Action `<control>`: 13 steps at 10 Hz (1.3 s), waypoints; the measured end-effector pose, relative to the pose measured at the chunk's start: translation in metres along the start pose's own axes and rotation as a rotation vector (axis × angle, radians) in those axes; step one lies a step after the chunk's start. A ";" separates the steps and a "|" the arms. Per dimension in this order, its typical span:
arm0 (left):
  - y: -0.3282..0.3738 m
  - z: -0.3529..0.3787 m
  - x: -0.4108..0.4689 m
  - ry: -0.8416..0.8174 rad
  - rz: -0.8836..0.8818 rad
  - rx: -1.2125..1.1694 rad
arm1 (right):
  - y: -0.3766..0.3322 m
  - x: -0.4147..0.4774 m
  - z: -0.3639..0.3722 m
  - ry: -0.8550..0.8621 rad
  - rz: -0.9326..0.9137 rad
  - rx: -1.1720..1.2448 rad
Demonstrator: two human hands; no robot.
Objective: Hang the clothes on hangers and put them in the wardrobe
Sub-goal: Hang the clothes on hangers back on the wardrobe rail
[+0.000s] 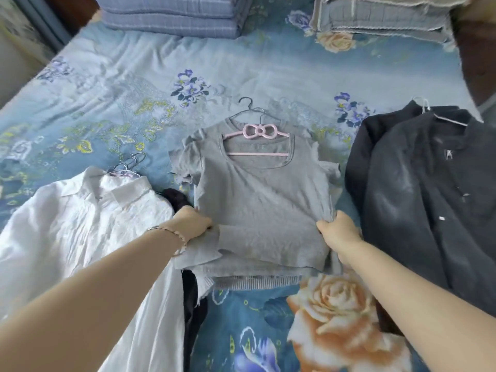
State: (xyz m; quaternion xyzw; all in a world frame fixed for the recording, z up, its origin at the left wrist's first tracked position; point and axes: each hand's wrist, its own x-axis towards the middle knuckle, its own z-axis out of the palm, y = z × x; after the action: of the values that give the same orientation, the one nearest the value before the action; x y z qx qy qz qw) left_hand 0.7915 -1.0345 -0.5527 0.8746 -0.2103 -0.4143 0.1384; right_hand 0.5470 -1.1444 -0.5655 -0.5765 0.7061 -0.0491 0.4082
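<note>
Now, arms outstretched, my left hand (192, 222) and right hand (338, 229) each pinch a side edge of the grey top (257, 205); pink hanger (259, 130) lies beyond them.

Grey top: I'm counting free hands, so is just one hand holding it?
No, the left hand and the right hand each grip a lower side of the grey top.

The ends of the pink hanger (257, 131) are hidden inside the grey top (257, 210). The fingers of the left hand (192, 222) and right hand (338, 230) go under its cloth, out of sight. A black cloth (194, 296) is mostly covered by the top and the white shirt (80, 226). The shirt runs off the bottom edge, and the dark jacket (424, 197) off the right. The jacket's white mark is too small to read.
</note>
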 end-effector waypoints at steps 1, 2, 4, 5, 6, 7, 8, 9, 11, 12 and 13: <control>-0.038 0.029 -0.056 -0.067 -0.008 0.155 | 0.042 -0.041 -0.014 -0.176 0.041 -0.301; -0.078 0.062 -0.111 -0.120 -0.053 0.245 | 0.087 -0.092 -0.020 -0.277 0.071 -0.631; -0.153 0.120 -0.202 -0.356 -0.201 0.309 | 0.170 -0.176 0.002 -0.600 0.017 -1.255; -0.193 0.145 -0.208 -0.404 -0.135 0.428 | 0.221 -0.169 0.027 -0.918 -0.252 -1.504; -0.200 0.146 -0.202 -0.350 -0.167 0.490 | 0.223 -0.178 0.023 -0.732 -0.071 -1.304; -0.184 0.129 -0.183 -0.254 -0.155 0.442 | 0.189 -0.157 0.025 -0.604 -0.070 -1.189; -0.151 0.091 -0.159 -0.129 -0.048 0.529 | 0.123 -0.116 0.019 -0.362 -0.146 -1.194; -0.117 0.053 -0.130 0.020 0.006 0.550 | 0.062 -0.057 0.020 -0.168 -0.336 -1.028; -0.097 0.023 -0.079 0.117 -0.020 0.523 | 0.020 0.035 0.053 -0.215 -0.376 -0.909; -0.103 0.029 -0.066 0.098 -0.041 0.521 | 0.042 0.055 0.070 -0.264 -0.345 -0.864; -0.116 0.040 -0.064 0.080 -0.041 0.497 | 0.054 0.063 0.077 -0.199 -0.292 -0.592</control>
State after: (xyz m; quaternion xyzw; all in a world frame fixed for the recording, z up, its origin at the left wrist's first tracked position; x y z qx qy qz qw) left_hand 0.7533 -0.9047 -0.5830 0.9015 -0.2823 -0.3177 -0.0813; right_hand 0.5543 -1.1495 -0.6783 -0.7668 0.5565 0.1568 0.2788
